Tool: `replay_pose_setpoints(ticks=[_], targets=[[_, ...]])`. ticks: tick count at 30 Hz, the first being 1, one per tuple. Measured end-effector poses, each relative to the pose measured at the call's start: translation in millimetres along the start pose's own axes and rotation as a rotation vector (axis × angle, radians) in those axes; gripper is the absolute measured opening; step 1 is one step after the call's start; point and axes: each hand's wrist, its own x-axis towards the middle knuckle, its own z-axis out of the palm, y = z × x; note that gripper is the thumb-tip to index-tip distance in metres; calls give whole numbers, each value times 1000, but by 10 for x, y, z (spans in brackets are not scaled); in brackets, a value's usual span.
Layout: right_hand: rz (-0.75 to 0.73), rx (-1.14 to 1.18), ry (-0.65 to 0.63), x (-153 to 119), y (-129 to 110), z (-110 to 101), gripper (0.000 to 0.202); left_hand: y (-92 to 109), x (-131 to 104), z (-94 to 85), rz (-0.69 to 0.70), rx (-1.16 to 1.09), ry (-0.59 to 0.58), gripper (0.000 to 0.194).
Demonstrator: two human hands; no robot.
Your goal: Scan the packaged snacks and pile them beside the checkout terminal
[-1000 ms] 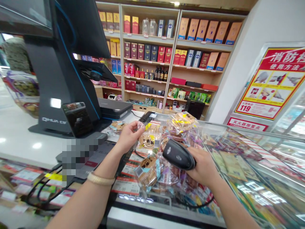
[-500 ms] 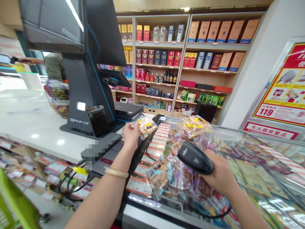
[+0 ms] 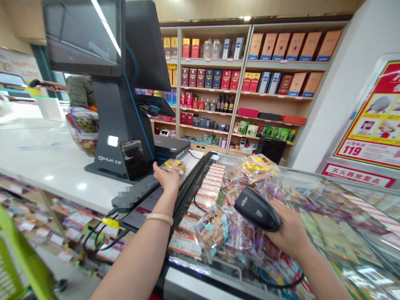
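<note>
My left hand (image 3: 168, 178) is over the counter beside the register, with a finger stretched out to the left. A clear packet of brown snacks with a yellow label (image 3: 175, 166) lies low against its far side; part of the hand's contact with it is hidden. My right hand (image 3: 287, 228) grips a black barcode scanner (image 3: 258, 209), its head pointing left above the glass case. Beneath and around the scanner lies a heap of clear snack packets. One blue-edged packet (image 3: 213, 228) is at the near left, and yellow-labelled packets (image 3: 256, 166) lie at the back.
A black register (image 3: 108, 121) with screens stands on the white counter (image 3: 62, 162). Price labels (image 3: 209, 187) line the left side of the glass case (image 3: 337, 216). Shelves of boxes and bottles (image 3: 209, 79) rise behind. Another person's sleeve (image 3: 80, 89) shows at the far left.
My left hand has moved left and down with the yellow-labelled packet, and its fingers have spread from their pinch. The right hand and scanner stay nearly still. The whole view has shifted slightly.
</note>
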Motion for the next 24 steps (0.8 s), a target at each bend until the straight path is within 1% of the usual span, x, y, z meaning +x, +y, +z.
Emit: replay_pose_setpoints(ticks=[5, 7, 9, 11, 13, 15, 16, 17, 18, 19, 20, 22, 23, 24], targets=[[0, -8, -22, -10, 4, 14, 10, 60, -57, -13, 75, 155, -109, 68], [10, -6, -30, -17, 10, 24, 8, 88, -74, -19, 114, 232, -163, 70], [19, -4, -32, -19, 9, 29, 7, 121, -91, -28, 138, 311, -192, 74], [22, 3, -28, -14, 2, 28, 7, 162, -111, -41, 141, 386, -191, 79], [29, 12, -23, -8, -5, 27, 9, 210, -133, -55, 150, 429, -162, 81], [44, 20, -19, -4, -7, 27, 10, 265, -162, -73, 212, 389, -125, 80], [51, 23, -18, -4, -6, 28, 11, 294, -182, -82, 251, 329, -142, 77], [57, 25, -17, -4, -4, 29, 12, 323, -208, -92, 280, 249, -208, 72], [60, 25, -16, -3, -2, 31, 13, 351, -240, -102, 289, 162, -332, 66], [61, 24, -14, -2, 1, 32, 15, 377, -280, -112, 278, 84, -512, 61], [60, 23, -13, -2, 4, 34, 16, 398, -328, -123, 252, 30, -730, 56], [57, 27, -10, -2, 9, 38, 17, 426, -438, -145, 196, 18, -1167, 51], [57, 32, -9, -4, 12, 41, 17, 432, -495, -156, 178, 50, -1346, 51], [59, 37, -11, -8, 16, 44, 17, 434, -547, -166, 168, 96, -1487, 52]])
